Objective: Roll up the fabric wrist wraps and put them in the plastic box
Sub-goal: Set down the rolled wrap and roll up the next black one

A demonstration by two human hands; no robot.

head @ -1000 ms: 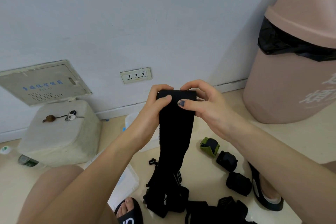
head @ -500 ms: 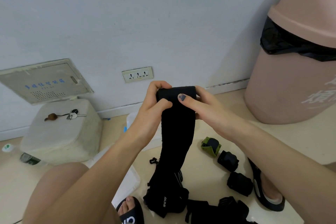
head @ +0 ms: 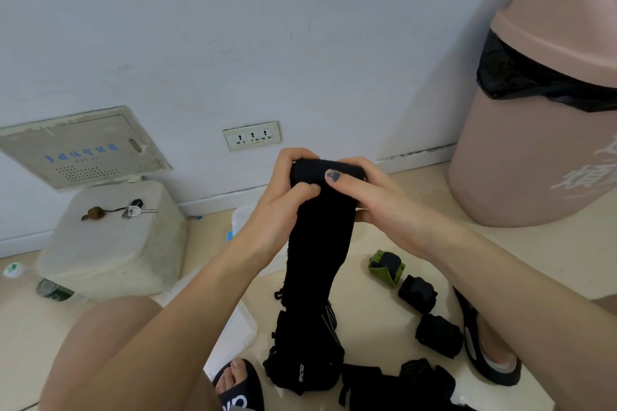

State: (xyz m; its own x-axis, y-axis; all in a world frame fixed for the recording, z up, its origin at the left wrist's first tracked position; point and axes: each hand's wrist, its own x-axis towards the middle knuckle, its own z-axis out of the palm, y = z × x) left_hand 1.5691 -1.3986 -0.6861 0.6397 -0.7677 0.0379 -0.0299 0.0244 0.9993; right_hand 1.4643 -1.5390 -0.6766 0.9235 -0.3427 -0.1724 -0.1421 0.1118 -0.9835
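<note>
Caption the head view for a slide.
Both hands, left and right, roll the top of a black wrist wrap above the floor.

Soft, even daylight fills the scene, bright without glare. Shadows are faint; the pink bin (head: 541, 130) casts a pale one onto the wall (head: 300, 27). Wide-angle distortion bends the edges; focus is slightly soft throughout.

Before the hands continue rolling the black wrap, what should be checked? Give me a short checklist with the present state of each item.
1. Left hand grips the rolled top of the wrap: ok.
2. Right hand pinches the roll from the other side: ok.
3. Wrap's tail hangs straight, untwisted: ok.
4. Tail's lower end clear of the pile on the floor: cannot tell.
5. Box within reach: ok, just behind the hands.
6. Box has room inside: cannot tell, mostly hidden.
</note>
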